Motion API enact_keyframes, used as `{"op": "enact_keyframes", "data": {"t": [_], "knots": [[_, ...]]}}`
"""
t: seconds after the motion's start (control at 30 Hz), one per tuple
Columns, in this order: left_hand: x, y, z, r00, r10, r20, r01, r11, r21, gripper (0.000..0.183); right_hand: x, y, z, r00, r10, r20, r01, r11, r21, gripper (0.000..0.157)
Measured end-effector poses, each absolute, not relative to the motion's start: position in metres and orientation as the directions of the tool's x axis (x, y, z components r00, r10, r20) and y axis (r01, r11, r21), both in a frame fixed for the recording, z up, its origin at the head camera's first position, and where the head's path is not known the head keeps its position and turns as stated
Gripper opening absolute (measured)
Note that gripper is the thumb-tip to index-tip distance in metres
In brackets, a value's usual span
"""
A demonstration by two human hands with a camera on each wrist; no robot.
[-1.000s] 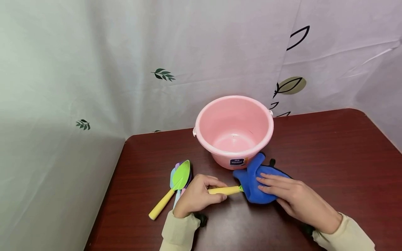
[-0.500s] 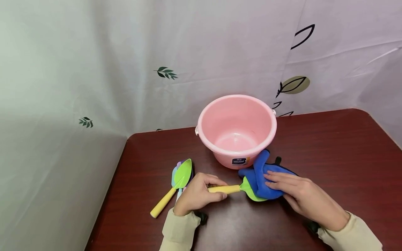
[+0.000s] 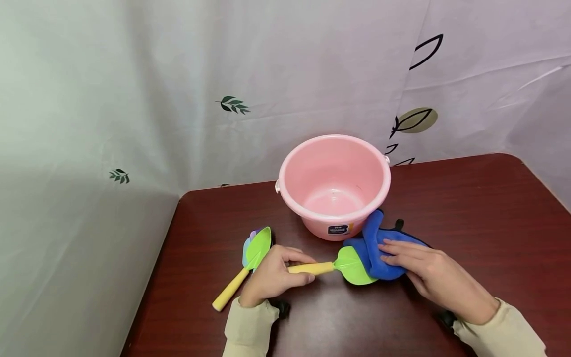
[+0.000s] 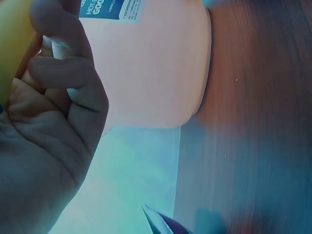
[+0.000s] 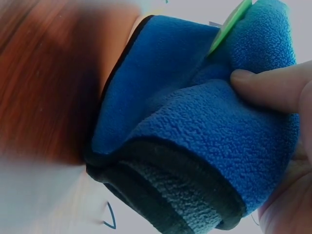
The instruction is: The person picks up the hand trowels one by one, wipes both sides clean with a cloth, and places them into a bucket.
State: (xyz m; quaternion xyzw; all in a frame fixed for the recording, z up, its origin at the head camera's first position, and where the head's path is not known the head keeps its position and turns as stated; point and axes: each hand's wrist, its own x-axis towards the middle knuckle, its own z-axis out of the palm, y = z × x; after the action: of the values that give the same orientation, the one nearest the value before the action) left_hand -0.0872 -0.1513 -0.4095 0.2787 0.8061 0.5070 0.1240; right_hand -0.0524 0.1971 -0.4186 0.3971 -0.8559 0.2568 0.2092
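My left hand (image 3: 278, 275) grips the yellow handle of a garden trowel (image 3: 350, 266) with a green blade. The tip of that blade is hidden in a folded blue cloth (image 3: 372, 253) with dark edging. With its thumb on one side, my right hand (image 3: 432, 275) holds the cloth around the blade. In the right wrist view the fleecy cloth (image 5: 195, 112) is folded over, with a green edge of the blade (image 5: 229, 27) showing. The left wrist view shows the curled fingers (image 4: 63, 73) beside the yellow handle (image 4: 12, 44).
A pink bucket (image 3: 334, 218) stands behind the cloth, close to it. Left of my left hand lies another trowel (image 3: 232, 287) with a green blade and yellow handle, over blue and purple tools (image 3: 246, 248) partly hidden. A curtain hangs behind the dark red table (image 3: 464, 208).
More of the green blade shows out of the cloth now; at first it was almost wholly covered. The left hand moved slightly left with the trowel, while the right hand and cloth shifted a little right.
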Motion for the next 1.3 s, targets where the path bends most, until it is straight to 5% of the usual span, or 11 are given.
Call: {"op": "enact_keyframes", "data": {"t": [0.8,1.3], "knots": [[-0.082,-0.173,-0.401,-0.830,0.556,-0.038,0.229,0.403,0.886,0.025,-0.052,0.205,-0.413,-0.626,-0.545,0.559,-0.758,0.595,-0.269,0.056],[-0.062,-0.212,-0.336,-0.815,0.568,0.114,0.430,0.462,0.775,0.025,-0.047,0.248,-0.388,-0.645,-0.497,0.581,-0.721,0.649,-0.244,0.053]]}}
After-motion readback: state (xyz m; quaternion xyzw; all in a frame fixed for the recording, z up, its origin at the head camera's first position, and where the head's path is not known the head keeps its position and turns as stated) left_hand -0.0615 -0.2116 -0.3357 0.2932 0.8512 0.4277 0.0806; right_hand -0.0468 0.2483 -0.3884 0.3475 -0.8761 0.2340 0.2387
